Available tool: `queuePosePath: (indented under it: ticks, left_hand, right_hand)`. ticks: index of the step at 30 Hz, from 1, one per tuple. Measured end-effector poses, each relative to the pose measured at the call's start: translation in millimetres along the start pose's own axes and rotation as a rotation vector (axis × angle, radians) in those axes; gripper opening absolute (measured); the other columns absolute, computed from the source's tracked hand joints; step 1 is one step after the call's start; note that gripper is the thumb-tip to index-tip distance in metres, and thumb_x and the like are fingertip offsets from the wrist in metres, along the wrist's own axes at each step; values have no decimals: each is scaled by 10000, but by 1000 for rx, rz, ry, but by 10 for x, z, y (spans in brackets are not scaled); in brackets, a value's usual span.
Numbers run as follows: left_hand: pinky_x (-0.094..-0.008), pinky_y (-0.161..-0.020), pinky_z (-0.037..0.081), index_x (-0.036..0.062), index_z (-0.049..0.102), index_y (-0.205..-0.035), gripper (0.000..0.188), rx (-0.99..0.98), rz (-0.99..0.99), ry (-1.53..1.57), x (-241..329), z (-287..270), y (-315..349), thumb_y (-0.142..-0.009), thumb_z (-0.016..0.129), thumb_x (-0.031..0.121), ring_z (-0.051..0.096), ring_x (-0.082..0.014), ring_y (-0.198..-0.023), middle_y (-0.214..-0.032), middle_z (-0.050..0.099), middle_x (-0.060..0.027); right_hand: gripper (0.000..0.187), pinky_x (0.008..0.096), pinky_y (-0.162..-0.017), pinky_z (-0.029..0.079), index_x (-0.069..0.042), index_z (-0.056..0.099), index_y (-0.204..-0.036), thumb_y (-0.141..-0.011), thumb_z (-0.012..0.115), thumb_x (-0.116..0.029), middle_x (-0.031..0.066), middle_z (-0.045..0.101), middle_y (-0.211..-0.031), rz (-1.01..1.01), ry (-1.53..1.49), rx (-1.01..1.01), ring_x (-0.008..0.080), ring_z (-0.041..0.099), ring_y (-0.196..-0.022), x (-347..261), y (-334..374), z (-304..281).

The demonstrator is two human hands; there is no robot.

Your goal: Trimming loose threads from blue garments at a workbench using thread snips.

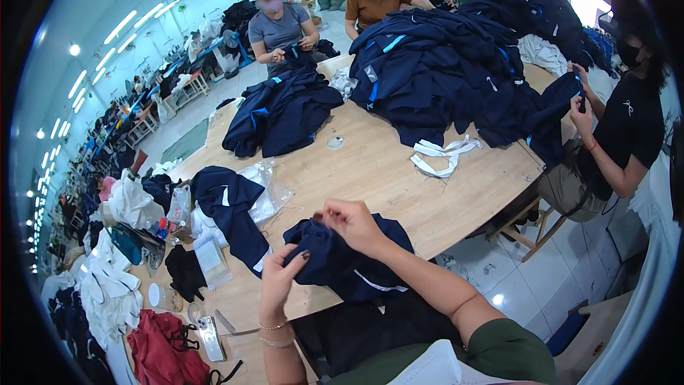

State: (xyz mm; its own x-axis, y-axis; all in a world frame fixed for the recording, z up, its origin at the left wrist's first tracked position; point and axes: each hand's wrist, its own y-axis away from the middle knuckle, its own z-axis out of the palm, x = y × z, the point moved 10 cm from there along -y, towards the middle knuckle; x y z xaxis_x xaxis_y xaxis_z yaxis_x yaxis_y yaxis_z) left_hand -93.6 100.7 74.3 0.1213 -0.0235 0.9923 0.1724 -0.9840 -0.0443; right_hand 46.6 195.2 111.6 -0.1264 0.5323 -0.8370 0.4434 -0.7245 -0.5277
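A navy garment (328,260) with a white stripe lies bunched at the near edge of the table, partly over my lap. My left hand (280,271) grips its left side, thumb on top and fingers behind the cloth. Just above the garment's upper fold, my right hand (354,224) is closed, its fingers pinched together. What sits between those fingertips is too small to make out. Left of my hands lies another navy garment (229,199) with white trim, next to a clear plastic bag (267,184).
Large navy garment piles (434,64) cover the far table (356,164). White strips (445,157) and a small round disc (335,142) lie nearer. A phone (211,339), a red bag (164,349) and a white tub (161,297) are at left. Several co-workers handle garments around the table.
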Motion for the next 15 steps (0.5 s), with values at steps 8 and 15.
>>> queuePosePath:
  ticks: [8, 15]
  left_hand:
    - [-179, -656, 455, -86, 684, -943, 153, -138, 99, 51, 1054, -21, -89, -847, 665, 30, 575, -39, -728, -831, 669, -5]
    - [-177, -598, 417, -85, 654, -840, 120, -228, 133, -183, 1456, -144, -187, -834, 674, 33, 508, -20, -677, -748, 610, 35]
  right_hand:
    - [284, 199, -548, 325, -73, 645, -1223, -990, 572, -217, -65, 538, -742, 133, -522, -387, 16, 406, -601, -465, -322, 291]
    - [201, 183, -465, 244, -78, 644, -1043, -922, 685, -233, -100, 458, -677, 477, -550, -818, -5, 361, -534, -258, -81, 310]
